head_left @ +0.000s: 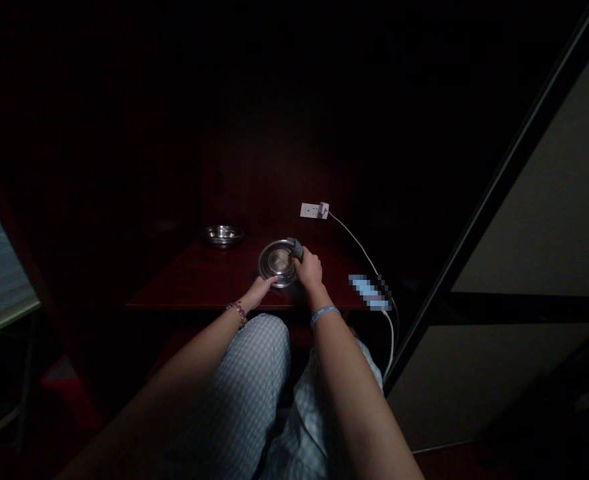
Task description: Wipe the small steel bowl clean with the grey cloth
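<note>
A round, shiny metal dish [277, 261] is held tilted over the dark red shelf [184, 283]. My left hand [261, 291] grips its near left rim, with the thumb lying over the edge. A grey cloth [295, 249] is in my closed right hand [309, 269], pressed against the dish's right rim. Farther back on the left, more metal dishes [222, 236] rest on the shelf, seemingly stacked; how many I cannot tell.
A white socket [310, 211] with a plugged-in charger [323, 210] is on the back wall. Its white cable [357, 240] runs down to the right, near a blurred-out blue object [369, 291]. My knees [267, 337] are under the shelf's front edge.
</note>
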{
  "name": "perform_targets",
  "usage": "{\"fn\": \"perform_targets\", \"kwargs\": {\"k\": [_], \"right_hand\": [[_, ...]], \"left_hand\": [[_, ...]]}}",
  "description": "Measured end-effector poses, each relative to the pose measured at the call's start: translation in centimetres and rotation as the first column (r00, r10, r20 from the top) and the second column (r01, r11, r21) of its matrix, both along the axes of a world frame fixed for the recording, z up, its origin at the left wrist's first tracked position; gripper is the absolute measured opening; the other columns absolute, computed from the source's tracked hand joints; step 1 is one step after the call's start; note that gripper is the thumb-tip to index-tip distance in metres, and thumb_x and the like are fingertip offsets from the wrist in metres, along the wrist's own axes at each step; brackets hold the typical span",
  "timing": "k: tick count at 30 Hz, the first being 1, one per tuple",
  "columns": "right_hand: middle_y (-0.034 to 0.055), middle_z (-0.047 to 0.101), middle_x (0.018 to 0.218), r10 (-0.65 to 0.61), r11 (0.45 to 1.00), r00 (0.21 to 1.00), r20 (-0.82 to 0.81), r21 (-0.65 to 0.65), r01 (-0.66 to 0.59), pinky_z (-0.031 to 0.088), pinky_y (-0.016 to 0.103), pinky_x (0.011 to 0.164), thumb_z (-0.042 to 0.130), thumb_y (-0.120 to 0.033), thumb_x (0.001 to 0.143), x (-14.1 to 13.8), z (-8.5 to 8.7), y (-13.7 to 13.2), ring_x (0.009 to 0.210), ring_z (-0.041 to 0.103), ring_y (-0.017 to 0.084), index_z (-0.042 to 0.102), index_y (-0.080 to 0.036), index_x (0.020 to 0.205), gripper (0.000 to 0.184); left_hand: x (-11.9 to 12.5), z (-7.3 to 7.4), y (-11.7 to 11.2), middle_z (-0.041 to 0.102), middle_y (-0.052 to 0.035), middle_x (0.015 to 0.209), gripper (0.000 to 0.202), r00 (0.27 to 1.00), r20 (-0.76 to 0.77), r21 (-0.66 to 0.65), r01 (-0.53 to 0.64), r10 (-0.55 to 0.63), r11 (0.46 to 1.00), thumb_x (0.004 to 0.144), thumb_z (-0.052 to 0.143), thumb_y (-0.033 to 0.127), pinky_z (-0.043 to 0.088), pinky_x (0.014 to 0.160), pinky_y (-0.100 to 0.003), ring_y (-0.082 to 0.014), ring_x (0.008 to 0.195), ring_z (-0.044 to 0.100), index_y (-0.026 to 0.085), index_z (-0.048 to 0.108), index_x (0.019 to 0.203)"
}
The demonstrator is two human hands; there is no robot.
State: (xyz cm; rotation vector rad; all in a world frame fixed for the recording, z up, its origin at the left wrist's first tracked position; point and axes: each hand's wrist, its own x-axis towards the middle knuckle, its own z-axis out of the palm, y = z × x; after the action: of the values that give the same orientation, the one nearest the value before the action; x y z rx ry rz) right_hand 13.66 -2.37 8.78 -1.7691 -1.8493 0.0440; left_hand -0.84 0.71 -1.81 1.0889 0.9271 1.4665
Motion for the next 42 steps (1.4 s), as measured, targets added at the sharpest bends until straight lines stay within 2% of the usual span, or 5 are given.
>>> {"fn": "perform_targets", "kwargs": {"k": [10,16,23,33,42], "right_hand": [[0.0151,0.071,0.123,-0.016,0.999,0.999,0.046,-0.033,0.017,0.052,0.033,0.095,0.051,-0.026,0.101,-0.1,0.1,-0.1,0.114,0.069,0.026,0.054,-0.018,0.137,0.038],[0.0159,0.071,0.124,-0.009,0.997,0.998,0.057,-0.078,0.013,0.051,0.032,0.094,0.054,-0.026,0.099,-0.1,-0.3,-0.1,0.115,0.069,0.027,0.057,-0.015,0.133,0.035],[0.0153,0.071,0.125,-0.002,0.997,0.998,0.059,-0.078,0.007,0.051,0.030,0.095,0.054,-0.026,0.099,0.0,-0.3,-0.3,0.115,0.068,0.026,0.059,-0.015,0.131,0.034],[0.0170,0.071,0.124,-0.004,0.995,0.997,0.077,-0.099,0.012,0.051,0.030,0.093,0.049,-0.032,0.103,0.2,-0.2,-0.1,0.115,0.069,0.026,0.065,-0.015,0.127,0.033],[0.0203,0.071,0.124,-0.002,0.994,0.993,0.119,-0.108,0.015,0.051,0.031,0.094,0.039,-0.032,0.106,0.0,-0.2,-0.2,0.116,0.069,0.027,0.064,-0.013,0.127,0.038]], "left_hand": [[0.2,0.0,0.3,0.077,-0.0063,0.075,0.014,0.998,0.059,-0.094,-0.024,0.030,0.995,0.065,0.073,0.012,0.055,0.087,-0.037,-0.0230,0.079,0.072,0.015,0.072,0.079],[0.1,-0.6,1.0,0.079,-0.0085,0.086,0.016,0.982,0.171,-0.071,-0.067,0.078,0.995,0.073,0.074,0.018,0.050,0.101,-0.040,-0.0249,0.098,0.073,0.014,0.072,0.088],[-0.1,-0.8,1.3,0.079,-0.0123,0.093,0.020,0.981,0.180,-0.035,-0.062,0.068,0.997,0.073,0.078,0.023,0.044,0.110,-0.045,-0.0283,0.107,0.072,0.013,0.073,0.090],[-0.3,-1.0,1.5,0.079,-0.0124,0.088,0.027,0.982,0.183,-0.030,-0.044,0.049,0.999,0.068,0.084,0.029,0.043,0.111,-0.047,-0.0305,0.108,0.071,0.013,0.074,0.087],[-0.2,-1.2,1.7,0.077,-0.0129,0.082,0.029,0.984,0.156,-0.063,-0.073,0.082,0.995,0.068,0.084,0.034,0.046,0.107,-0.047,-0.0315,0.104,0.072,0.012,0.073,0.082]]}}
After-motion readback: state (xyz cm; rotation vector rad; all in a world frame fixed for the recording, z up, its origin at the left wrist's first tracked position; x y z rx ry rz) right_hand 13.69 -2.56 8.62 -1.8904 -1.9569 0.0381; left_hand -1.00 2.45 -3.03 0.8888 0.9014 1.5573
